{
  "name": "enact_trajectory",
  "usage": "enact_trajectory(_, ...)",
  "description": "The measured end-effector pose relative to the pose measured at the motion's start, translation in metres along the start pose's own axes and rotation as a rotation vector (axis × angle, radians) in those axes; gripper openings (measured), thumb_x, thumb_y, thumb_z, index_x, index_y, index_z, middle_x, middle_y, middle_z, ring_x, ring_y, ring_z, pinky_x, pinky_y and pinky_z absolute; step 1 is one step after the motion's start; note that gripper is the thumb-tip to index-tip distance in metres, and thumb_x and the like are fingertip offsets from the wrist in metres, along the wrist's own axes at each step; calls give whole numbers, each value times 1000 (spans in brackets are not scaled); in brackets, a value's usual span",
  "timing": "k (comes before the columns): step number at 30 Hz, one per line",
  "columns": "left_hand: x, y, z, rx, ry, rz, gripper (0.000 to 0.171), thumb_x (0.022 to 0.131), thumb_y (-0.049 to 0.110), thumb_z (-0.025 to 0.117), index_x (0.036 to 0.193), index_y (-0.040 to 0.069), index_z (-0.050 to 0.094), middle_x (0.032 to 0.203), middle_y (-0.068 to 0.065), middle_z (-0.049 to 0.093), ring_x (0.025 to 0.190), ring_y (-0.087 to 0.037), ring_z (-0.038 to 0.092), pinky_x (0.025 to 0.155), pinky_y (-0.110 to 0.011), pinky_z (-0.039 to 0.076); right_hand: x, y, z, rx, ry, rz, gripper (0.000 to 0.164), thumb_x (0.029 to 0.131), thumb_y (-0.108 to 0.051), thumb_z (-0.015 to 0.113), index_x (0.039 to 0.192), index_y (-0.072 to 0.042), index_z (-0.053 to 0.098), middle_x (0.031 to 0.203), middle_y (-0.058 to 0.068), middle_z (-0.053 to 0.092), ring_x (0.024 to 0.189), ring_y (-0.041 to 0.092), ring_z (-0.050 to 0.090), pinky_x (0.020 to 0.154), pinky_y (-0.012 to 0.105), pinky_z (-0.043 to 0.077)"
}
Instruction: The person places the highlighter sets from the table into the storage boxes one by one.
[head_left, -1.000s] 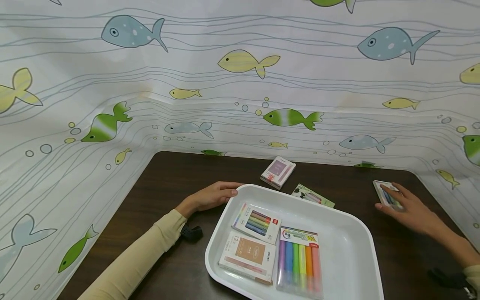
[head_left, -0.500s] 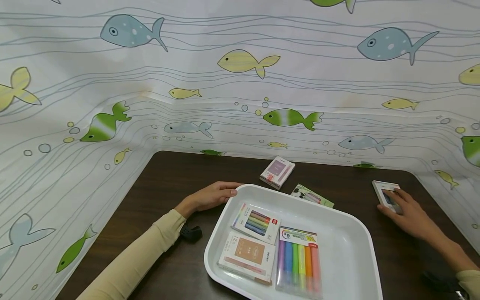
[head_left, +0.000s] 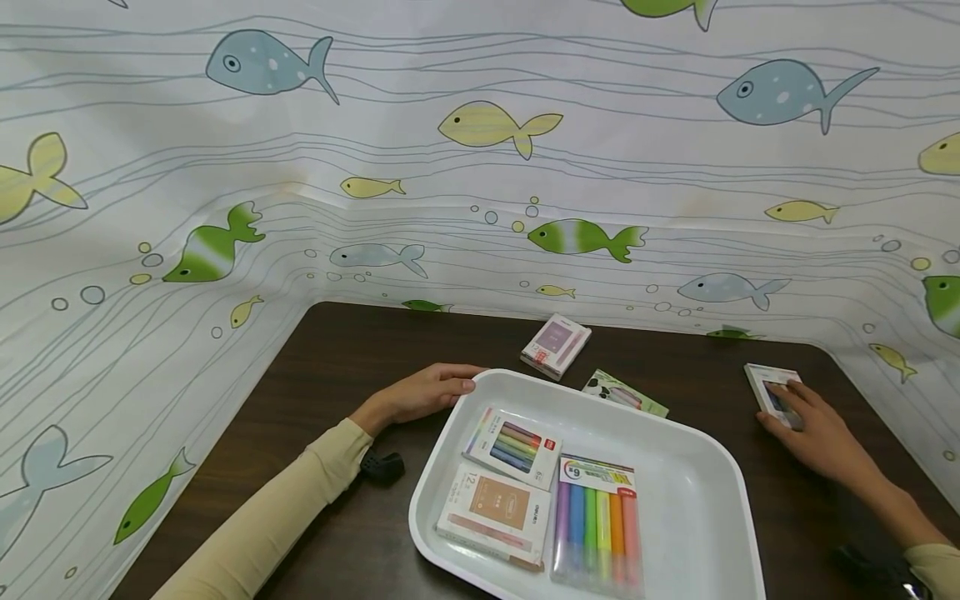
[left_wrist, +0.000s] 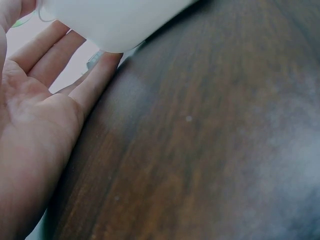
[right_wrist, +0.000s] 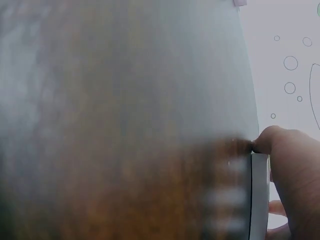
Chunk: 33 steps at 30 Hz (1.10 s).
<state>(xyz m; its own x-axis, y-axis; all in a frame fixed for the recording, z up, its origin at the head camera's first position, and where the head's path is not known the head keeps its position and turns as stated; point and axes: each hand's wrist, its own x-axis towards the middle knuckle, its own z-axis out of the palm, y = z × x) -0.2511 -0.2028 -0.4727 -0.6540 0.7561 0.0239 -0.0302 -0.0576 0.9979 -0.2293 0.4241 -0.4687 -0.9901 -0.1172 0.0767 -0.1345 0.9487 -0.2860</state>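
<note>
At the far left corner of the white tray (head_left: 697, 475), my left hand (head_left: 411, 395) holds the rim, with the thumb by the edge and the other fingers beyond it. The left wrist view has the fingers of the left hand (left_wrist: 47, 100) against the tray's rounded corner (left_wrist: 110, 25). On the right of the table, my right hand (head_left: 823, 433) grips a flat white box (head_left: 763, 379) with a dark window, lying on the table. Its thumb is on the box's near-left edge, as the right wrist view also has it; the fingers partly cover the top.
Inside the tray lie a box of coloured sticks (head_left: 517, 446), a white box with a brown panel (head_left: 495, 510) and a clear pack of thick coloured markers (head_left: 597, 525). Behind it are a purple-panelled box (head_left: 557, 343) and a green panda pack (head_left: 626, 393). Fish-printed cloth (head_left: 480, 183) surrounds the table.
The right hand has shifted slightly and its fingers have settled closer about the flat white box. Left hand and tray stay as they were.
</note>
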Motion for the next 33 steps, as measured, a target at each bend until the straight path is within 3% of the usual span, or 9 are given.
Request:
enact_trajectory(18,1,3,1,4,0,-1,49,109,16,50,155,2,41,149,-18,49,128,-30,53,101,-42,48,-1,-2,-6,13,58,17,68,100,-34,65,145,12,42,150,43,23,126,71,28,90,84,26)
enact_trajectory(33,-1,2,1,0,10,-3,49,109,15,50,155,0,41,148,-19,50,127,-30,54,101,-42,48,-6,-12,-8,73,118,-18,63,99,-32,67,142,11,49,150,39,32,128,67,31,93,82,25)
